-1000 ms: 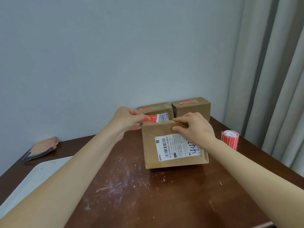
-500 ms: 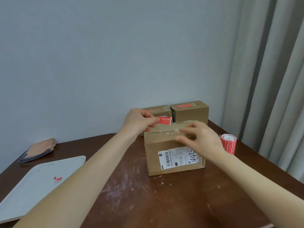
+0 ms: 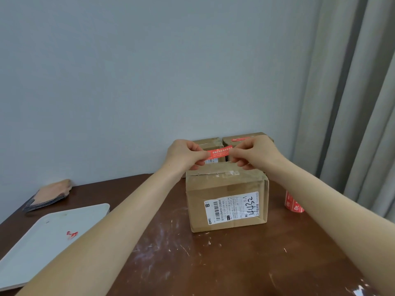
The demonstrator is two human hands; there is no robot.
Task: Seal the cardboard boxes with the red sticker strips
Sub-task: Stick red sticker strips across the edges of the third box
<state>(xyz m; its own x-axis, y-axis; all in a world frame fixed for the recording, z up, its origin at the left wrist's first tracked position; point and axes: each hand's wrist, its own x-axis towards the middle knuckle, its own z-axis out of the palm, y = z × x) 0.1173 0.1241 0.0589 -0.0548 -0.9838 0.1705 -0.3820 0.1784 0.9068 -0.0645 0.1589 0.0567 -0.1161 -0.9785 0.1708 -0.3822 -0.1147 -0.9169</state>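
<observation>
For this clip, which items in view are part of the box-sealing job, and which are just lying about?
Part of the job:
red sticker strip, pinched between left hand and right hand
front cardboard box
two boxes behind
sticker roll

Lying about:
white tray with a red scrap
folded cloth

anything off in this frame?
Minor only: the brown table has white scuffs in front of the near box, whose top seam carries torn old tape. A red scrap lies on the white tray.
</observation>
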